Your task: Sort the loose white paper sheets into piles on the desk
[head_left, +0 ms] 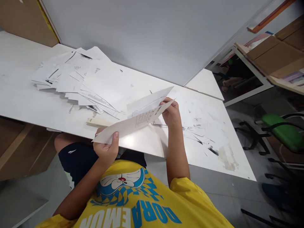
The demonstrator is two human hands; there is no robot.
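My left hand (108, 148) pinches the near left corner of a printed sheet of paper (125, 127), thumb on top. At the far end of that sheet, my right hand (171, 111) grips its upper edge. A second sheet (152, 98) stands tilted just behind the first, also reaching my right fingers. Both sheets are raised at a slant above the white table (135, 141). A large untidy pile of papers (78, 76) lies to the left. Partly behind my right forearm, more loose papers (197, 129) are spread on the table.
A cream-coloured strip (99, 122) lies near the table's front edge. A pale partition (142, 34) rises behind the table. Cardboard boxes stand at the far left (26, 22) and on a right-hand shelf (273, 53). A green chair (282, 129) is on the right, and part of another person (234, 77) shows beyond.
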